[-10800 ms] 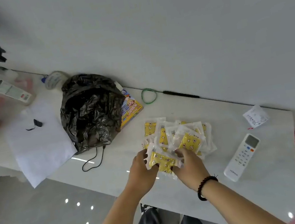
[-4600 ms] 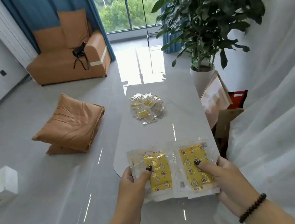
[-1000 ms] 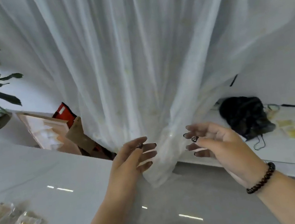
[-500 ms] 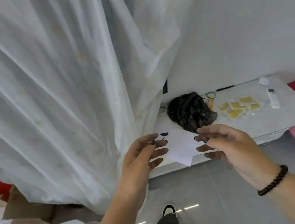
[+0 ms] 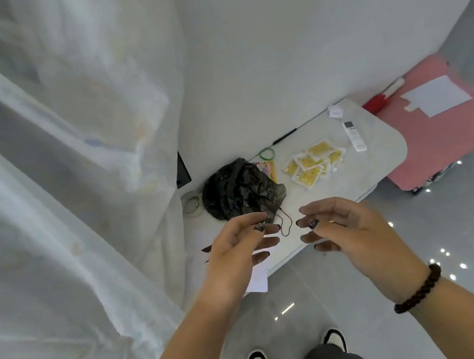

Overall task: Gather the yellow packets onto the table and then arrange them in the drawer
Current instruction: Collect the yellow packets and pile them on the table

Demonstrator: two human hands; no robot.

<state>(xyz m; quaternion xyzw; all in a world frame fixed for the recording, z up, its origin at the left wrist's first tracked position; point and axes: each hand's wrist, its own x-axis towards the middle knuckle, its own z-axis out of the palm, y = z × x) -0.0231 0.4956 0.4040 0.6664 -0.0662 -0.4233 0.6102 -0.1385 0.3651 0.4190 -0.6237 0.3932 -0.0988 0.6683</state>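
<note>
Several yellow packets (image 5: 312, 162) in clear wrappers lie in a loose pile on a low white table (image 5: 383, 161) against the wall ahead of me. Both of my hands are raised in front of my chest, well short of that pile. My left hand (image 5: 235, 251) holds nothing, its fingers relaxed and slightly bent. My right hand (image 5: 344, 230), with a dark bead bracelet on the wrist, is likewise empty with loosely spread fingers. No drawer is in view.
A crumpled black plastic bag (image 5: 239, 190) sits left of the packets, with a white remote (image 5: 353, 135), a green ring (image 5: 266, 153) and a sheet of paper (image 5: 257, 279) on the same table. A sheer white curtain (image 5: 62, 208) fills the left. A pink mat (image 5: 446, 125) lies on the right.
The view has swung from the curtain toward the low table, which now looks nearer. Both hands stay raised and empty, in much the same pose.
</note>
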